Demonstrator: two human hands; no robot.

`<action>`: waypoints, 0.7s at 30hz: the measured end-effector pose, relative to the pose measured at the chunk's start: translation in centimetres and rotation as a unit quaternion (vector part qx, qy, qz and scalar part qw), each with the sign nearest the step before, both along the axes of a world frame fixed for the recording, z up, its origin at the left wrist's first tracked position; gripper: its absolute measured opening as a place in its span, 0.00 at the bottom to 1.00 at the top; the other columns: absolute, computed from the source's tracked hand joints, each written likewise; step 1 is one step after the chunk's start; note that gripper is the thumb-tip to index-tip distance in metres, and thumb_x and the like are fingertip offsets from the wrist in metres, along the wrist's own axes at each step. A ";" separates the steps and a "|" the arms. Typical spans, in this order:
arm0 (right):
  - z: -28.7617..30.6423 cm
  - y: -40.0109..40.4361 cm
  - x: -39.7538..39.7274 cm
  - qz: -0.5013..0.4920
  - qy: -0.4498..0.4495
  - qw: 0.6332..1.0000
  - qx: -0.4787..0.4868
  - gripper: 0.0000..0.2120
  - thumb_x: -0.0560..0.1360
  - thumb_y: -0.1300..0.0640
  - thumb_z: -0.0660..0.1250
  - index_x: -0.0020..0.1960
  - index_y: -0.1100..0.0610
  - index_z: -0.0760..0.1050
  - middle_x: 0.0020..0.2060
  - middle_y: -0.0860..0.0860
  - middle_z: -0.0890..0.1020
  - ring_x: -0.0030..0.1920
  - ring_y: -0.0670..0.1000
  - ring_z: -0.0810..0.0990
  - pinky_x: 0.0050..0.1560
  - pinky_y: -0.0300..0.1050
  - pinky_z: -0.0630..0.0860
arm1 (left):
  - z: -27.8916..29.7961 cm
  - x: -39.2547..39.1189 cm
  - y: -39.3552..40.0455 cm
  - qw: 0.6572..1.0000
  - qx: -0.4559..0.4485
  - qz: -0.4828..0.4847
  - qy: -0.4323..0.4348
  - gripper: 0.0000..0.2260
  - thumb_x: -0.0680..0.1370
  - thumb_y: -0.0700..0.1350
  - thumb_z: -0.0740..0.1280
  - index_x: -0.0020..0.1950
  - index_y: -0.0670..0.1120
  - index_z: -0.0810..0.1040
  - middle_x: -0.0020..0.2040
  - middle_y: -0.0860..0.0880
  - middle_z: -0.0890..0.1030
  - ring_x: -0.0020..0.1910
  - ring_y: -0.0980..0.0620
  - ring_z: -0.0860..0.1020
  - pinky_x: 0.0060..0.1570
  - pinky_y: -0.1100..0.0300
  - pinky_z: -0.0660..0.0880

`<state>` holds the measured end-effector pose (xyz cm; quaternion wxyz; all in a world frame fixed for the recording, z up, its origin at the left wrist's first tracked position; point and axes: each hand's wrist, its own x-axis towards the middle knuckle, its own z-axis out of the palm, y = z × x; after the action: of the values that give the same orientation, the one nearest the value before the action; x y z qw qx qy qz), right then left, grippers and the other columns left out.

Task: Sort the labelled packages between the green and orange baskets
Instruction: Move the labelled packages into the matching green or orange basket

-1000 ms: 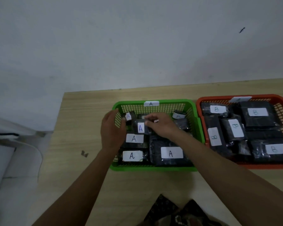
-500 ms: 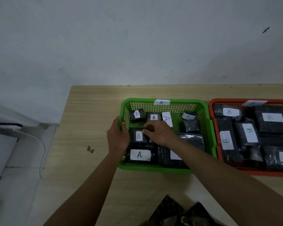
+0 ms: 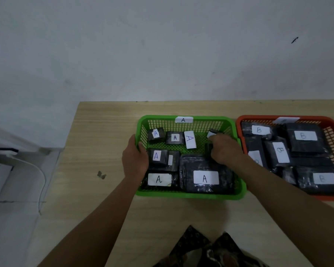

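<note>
The green basket [image 3: 189, 196] carries an "A" tag on its far rim and holds several black packages labelled A, among them a large one [image 3: 205, 178] at the front. A white "A" label [image 3: 190, 139] lies tilted near the back. My left hand [image 3: 134, 160] grips the basket's left rim. Inside the basket at the back right, my right hand [image 3: 225, 151] curls its fingers onto a small black package [image 3: 213, 132] whose white label is mostly hidden. To the right, touching side by side, stands the orange basket [image 3: 239, 122] with several black packages labelled B [image 3: 305, 135].
The baskets stand on a light wooden table against a pale wall. A small dark scrap [image 3: 101, 174] lies left of the green basket. A white cable [image 3: 43, 180] hangs beyond the table's left edge. Patterned cloth [image 3: 201, 247] shows at the bottom.
My right hand moved from the middle A packages to the back right of the green basket, onto the small package. The left hand kept hold of the left rim.
</note>
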<state>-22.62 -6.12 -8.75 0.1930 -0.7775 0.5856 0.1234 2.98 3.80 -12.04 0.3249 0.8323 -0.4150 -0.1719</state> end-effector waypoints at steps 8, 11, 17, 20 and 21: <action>0.0 -0.1 -0.4 -0.082 -0.092 0.992 0.040 0.14 0.72 0.46 0.73 0.49 0.54 0.75 0.52 0.55 0.80 0.48 0.54 0.76 0.49 0.45 0.75 | 1.2 -1.0 0.1 0.994 -0.044 -0.062 -0.072 0.22 0.79 0.42 0.64 0.74 0.43 0.67 0.70 0.41 0.71 0.70 0.41 0.67 0.63 0.43 0.73; -0.6 1.0 -0.6 -0.128 -0.166 0.977 -0.026 0.13 0.70 0.52 0.75 0.49 0.56 0.75 0.50 0.57 0.81 0.45 0.53 0.77 0.46 0.46 0.77 | 1.8 -2.0 -0.3 0.986 -0.082 -0.085 -0.117 0.21 0.78 0.42 0.67 0.71 0.40 0.71 0.70 0.39 0.72 0.70 0.39 0.68 0.68 0.42 0.69; 0.1 2.3 0.3 -0.049 -0.349 0.921 -0.164 0.34 0.69 0.54 0.77 0.70 0.59 0.67 0.59 0.56 0.76 0.58 0.53 0.75 0.55 0.43 0.72 | 3.4 -5.8 -2.3 0.982 -0.066 -0.172 0.040 0.18 0.78 0.51 0.68 0.64 0.43 0.78 0.59 0.46 0.81 0.58 0.50 0.78 0.57 0.58 0.75; 1.0 2.9 0.5 -0.012 -0.391 0.904 -0.171 0.40 0.70 0.53 0.77 0.75 0.58 0.62 0.65 0.55 0.74 0.63 0.51 0.72 0.62 0.43 0.72 | 4.2 -7.4 -3.2 0.961 -0.018 -0.190 0.200 0.18 0.77 0.58 0.67 0.60 0.48 0.82 0.54 0.51 0.84 0.53 0.55 0.81 0.50 0.64 0.76; 1.2 3.0 0.5 -0.010 -0.398 0.900 -0.177 0.40 0.70 0.52 0.77 0.76 0.57 0.61 0.65 0.55 0.74 0.64 0.50 0.72 0.62 0.43 0.72 | 4.5 -7.7 -3.5 0.947 -0.006 -0.180 0.265 0.18 0.76 0.59 0.68 0.59 0.49 0.82 0.54 0.51 0.85 0.53 0.54 0.82 0.52 0.61 0.78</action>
<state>-22.17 -3.10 -7.55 0.2708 -0.7770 0.4801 -0.3040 -4.73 0.32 -7.55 0.3921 0.6663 -0.4575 -0.4393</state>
